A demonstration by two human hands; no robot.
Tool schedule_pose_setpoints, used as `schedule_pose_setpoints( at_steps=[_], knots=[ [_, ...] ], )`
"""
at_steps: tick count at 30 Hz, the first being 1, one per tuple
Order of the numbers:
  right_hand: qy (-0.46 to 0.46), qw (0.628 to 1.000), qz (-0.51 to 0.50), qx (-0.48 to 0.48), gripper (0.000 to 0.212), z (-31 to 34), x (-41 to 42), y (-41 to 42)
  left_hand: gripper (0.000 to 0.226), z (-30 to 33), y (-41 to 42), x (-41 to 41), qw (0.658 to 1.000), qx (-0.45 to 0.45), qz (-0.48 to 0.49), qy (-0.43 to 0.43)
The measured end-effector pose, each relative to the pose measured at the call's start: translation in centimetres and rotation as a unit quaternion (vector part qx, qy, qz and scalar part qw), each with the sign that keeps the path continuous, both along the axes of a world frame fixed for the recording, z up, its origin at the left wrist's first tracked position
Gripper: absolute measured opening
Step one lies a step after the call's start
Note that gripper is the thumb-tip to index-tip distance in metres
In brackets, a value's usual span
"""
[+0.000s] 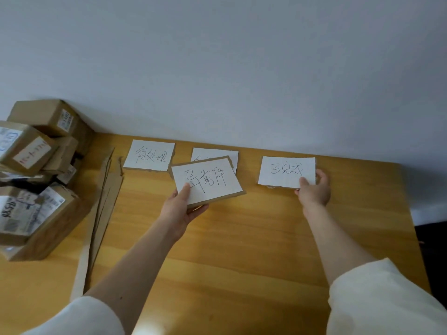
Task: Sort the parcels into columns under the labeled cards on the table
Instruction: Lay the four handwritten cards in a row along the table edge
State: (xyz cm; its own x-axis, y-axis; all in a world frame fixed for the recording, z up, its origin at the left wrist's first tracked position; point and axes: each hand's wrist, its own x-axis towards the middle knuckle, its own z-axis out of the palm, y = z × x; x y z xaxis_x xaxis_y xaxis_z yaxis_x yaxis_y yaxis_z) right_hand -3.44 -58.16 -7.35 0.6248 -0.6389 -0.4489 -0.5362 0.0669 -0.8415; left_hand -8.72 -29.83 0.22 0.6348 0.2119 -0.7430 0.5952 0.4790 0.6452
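Note:
Several white handwritten cards lie near the far edge of a wooden table (242,238). My left hand (180,209) holds one card (208,181) lifted and tilted above the table; it partly hides a second card (217,153) behind it. Another card (150,154) lies flat at the left. My right hand (314,189) grips the lower right corner of the rightmost card (285,170), which rests on the table. A pile of brown cardboard parcels (36,170) with shipping labels is stacked at the table's left end.
Flattened cardboard strips (101,213) lie beside the parcels, running from near the left card to the front. A pale wall rises directly behind the table. The table's right edge drops off to a dark floor (430,238).

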Motion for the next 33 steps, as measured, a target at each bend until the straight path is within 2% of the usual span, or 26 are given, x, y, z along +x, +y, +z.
schedule_pose_setpoints(
  at_steps=[7,11,23,30,33],
  knots=[
    [0.035,0.995,0.043,-0.088,0.066,-0.9,1.0,0.0,0.017,-0.6,-0.7,0.6,1.000,0.002,-0.003,0.003],
    [0.066,0.987,0.050,-0.137,0.064,-1.8,1.4,0.5,0.014,-0.8,-0.8,1.0,1.000,0.005,-0.006,0.005],
    [0.127,0.947,0.052,-0.292,0.058,-2.5,1.5,1.2,0.029,-1.4,-0.5,1.4,0.999,0.033,-0.022,0.015],
    [0.116,0.943,0.054,-0.307,0.059,-1.8,1.2,1.5,0.031,-1.1,-0.3,1.5,0.999,0.034,-0.034,0.012],
    [0.016,0.963,0.030,-0.269,0.050,-0.8,0.4,2.3,0.029,-0.9,-0.6,1.3,0.999,0.013,-0.040,0.005]
  ],
)
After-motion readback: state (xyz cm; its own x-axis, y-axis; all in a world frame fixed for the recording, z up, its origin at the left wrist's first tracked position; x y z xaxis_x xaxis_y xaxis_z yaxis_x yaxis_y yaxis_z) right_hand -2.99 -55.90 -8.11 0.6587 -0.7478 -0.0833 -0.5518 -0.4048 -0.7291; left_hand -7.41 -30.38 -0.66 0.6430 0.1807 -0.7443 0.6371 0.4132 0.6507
